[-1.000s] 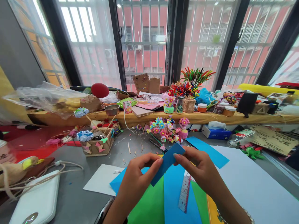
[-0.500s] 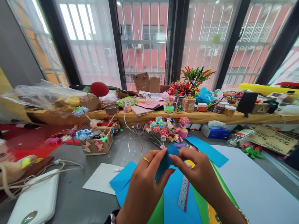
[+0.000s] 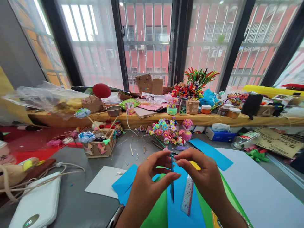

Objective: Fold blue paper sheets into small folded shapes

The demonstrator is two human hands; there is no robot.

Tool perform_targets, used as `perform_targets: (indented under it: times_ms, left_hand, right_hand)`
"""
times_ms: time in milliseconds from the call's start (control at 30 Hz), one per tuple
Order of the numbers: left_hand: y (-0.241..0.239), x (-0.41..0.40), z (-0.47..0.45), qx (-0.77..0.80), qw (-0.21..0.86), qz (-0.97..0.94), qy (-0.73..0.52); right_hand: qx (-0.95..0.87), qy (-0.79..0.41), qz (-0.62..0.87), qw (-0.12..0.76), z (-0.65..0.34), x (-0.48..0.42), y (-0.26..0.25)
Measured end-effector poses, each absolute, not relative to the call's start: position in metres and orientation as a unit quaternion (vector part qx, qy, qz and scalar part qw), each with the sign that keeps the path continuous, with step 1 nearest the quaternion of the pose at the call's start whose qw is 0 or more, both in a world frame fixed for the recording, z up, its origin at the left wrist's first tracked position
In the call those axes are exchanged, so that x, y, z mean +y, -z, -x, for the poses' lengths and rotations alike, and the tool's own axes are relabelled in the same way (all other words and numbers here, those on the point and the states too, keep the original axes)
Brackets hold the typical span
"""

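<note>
Between my two hands stands a small piece of blue paper (image 3: 172,183), turned edge-on so that it shows as a thin dark strip. My left hand (image 3: 154,174) pinches its upper left side with the fingertips, the thumb stretched across in front. My right hand (image 3: 198,169) grips the top right edge between thumb and forefinger. Below lie a large blue sheet (image 3: 174,212) on green paper (image 3: 156,205) and a patterned ruler (image 3: 187,196). To the left, a folded blue paper (image 3: 125,183) overlaps a white sheet (image 3: 103,182).
A cardboard box with paper flowers (image 3: 99,148) and a white power bank (image 3: 35,202) with its cable stand left. Beaded flowers (image 3: 166,131) lie ahead. On the right are a blue strip (image 3: 212,153), a big white sheet (image 3: 258,183) and a tissue box (image 3: 219,134).
The blue paper piece has been turned from showing its face to edge-on. My left hand has rolled over, its fingers spread wider. A dark-edged object now shows beside my left wrist.
</note>
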State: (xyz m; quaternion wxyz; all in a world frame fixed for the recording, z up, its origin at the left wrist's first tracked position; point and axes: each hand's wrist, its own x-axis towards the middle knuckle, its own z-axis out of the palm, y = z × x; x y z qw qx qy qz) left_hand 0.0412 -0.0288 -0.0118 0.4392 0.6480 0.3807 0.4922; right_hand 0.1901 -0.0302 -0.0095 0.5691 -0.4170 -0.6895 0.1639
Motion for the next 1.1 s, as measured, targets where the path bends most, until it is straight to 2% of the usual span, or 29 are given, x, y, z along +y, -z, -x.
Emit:
perform_targets:
  times_ms: [533, 767, 1100]
  left_hand:
    - [0.0121, -0.0296, -0.0414, 0.363, 0.478, -0.626, -0.498]
    - [0.0152, -0.0296, -0.0427, 0.342, 0.493, -0.624, -0.501]
    - [0.0081, -0.0268, -0.0337, 0.349, 0.476, -0.624, -0.511]
  right_hand:
    - [-0.705, -0.194, 0.407, 0.547, -0.1864, -0.0304, 0.0097]
    - [-0.705, -0.168, 0.401, 0.56, -0.1874, -0.0309, 0.0113]
    - [-0.712, -0.189, 0.409, 0.538, -0.1877, -0.0265, 0.0122]
